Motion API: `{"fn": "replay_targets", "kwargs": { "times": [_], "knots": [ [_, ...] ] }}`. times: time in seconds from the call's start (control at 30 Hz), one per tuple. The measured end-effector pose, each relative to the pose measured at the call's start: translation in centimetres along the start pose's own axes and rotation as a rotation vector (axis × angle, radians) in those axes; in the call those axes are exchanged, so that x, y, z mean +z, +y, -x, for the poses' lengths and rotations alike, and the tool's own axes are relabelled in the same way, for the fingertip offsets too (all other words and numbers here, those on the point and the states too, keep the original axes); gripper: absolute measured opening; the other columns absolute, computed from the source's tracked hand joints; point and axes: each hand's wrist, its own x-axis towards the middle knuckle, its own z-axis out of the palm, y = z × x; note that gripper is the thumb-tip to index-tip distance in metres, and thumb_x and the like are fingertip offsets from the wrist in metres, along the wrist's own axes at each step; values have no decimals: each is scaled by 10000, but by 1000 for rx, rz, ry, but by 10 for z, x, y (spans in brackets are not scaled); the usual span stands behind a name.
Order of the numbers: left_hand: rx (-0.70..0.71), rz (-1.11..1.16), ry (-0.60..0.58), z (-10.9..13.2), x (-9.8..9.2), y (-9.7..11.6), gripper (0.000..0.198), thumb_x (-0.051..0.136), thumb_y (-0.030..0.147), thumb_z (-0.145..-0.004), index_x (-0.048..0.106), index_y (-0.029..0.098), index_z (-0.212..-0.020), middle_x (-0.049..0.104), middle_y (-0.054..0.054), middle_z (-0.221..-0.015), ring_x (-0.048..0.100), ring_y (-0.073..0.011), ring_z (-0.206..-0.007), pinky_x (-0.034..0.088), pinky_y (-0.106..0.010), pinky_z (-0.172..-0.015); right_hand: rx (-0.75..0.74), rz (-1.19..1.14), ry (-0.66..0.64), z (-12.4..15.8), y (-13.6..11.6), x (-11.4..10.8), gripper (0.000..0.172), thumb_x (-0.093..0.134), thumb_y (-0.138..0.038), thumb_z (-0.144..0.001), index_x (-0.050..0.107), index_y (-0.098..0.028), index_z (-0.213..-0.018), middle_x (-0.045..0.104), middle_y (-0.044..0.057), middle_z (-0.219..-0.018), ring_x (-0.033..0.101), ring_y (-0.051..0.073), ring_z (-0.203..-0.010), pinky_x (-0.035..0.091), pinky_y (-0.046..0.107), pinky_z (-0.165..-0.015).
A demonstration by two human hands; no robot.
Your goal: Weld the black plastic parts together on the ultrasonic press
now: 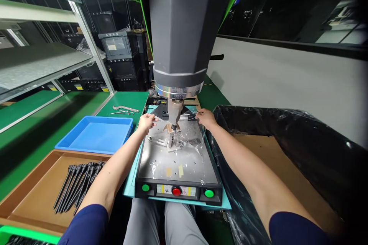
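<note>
Clear plastic film (196, 141) stretches over the steel work plate (161, 166) of a press-like machine; whether it is a bag or a sheet I cannot tell. My left hand (146, 123) is closed, pinching the film's edge left of the machine's tip. On the opposite side my right hand (206, 118) pinches the film too. Between them the grey machine head (178, 38) comes down, its narrow tool tip (174, 113) over a small metal fixture (171, 138). Film partly covers the fixture's right side.
Several black rods with thick heads (82, 178) lie in a brown tray (31, 189) at left. Behind it are a blue tray (100, 134) and metal wrenches (125, 108). Green buttons (209, 193) and a red button (176, 191) line the machine's front. A black-plastic-lined box (258, 122) stands right.
</note>
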Motion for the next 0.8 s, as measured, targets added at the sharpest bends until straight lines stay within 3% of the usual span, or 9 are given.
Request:
{"fn": "replay_targets", "kwargs": {
  "times": [0.23, 0.43, 0.53, 0.6, 0.7, 0.8],
  "knots": [
    [-62, 31, -32, 3, -1, 1, 287, 685, 391, -792, 539, 144, -788, 701, -97, -708, 594, -109, -417, 296, -174, -369, 35, 73, 7, 0, 9, -1, 407, 735, -289, -786, 623, -117, -1137, 673, 35, -672, 557, 119, -423, 395, 198, -399],
    [-119, 31, 10, 7, -12, 3, 284, 585, 416, -851, 545, 136, -858, 695, -96, -685, 594, -135, -405, 349, -203, -376, -55, 110, 164, -1, 5, -18, 289, 758, -331, -728, 676, -131, -920, 703, 103, -878, 660, 225, -855, 475, 231, -621],
    [-107, 37, 73, 18, -26, -1, 302, 534, 429, -873, 546, 129, -907, 686, -85, -677, 583, -123, -412, 368, -200, -393, -100, 84, 256, 13, 3, -32, 289, 637, -360, -825, 659, -120, -985, 692, 131, -992, 633, 240, -984, 491, 266, -735],
    [-72, 48, 114, 34, -39, -7, 294, 505, 418, -883, 549, 133, -936, 692, -81, -725, 588, -105, -450, 381, -188, -418, -144, 28, 348, 36, 11, -40, 341, 502, -379, -899, 621, -127, -1095, 666, 131, -1108, 613, 220, -1045, 492, 286, -811],
    [3, 63, 184, 72, -64, -29, 290, 500, 416, -876, 564, 150, -970, 702, -80, -854, 627, -96, -588, 430, -178, -500, -226, -110, 474, 96, 44, -43, 389, 458, -378, -899, 580, -135, -1177, 643, 124, -1172, 611, 210, -1065, 471, 336, -919],
    [135, 8, 293, 123, -91, -70, 333, 521, 449, -858, 583, 172, -1033, 697, -94, -998, 666, -148, -836, 511, -240, -685, -184, -46, 395, 171, 97, -40, 405, 500, -380, -853, 601, -141, -1164, 651, 134, -1141, 617, 246, -1055, 455, 394, -959]
  ]
}}
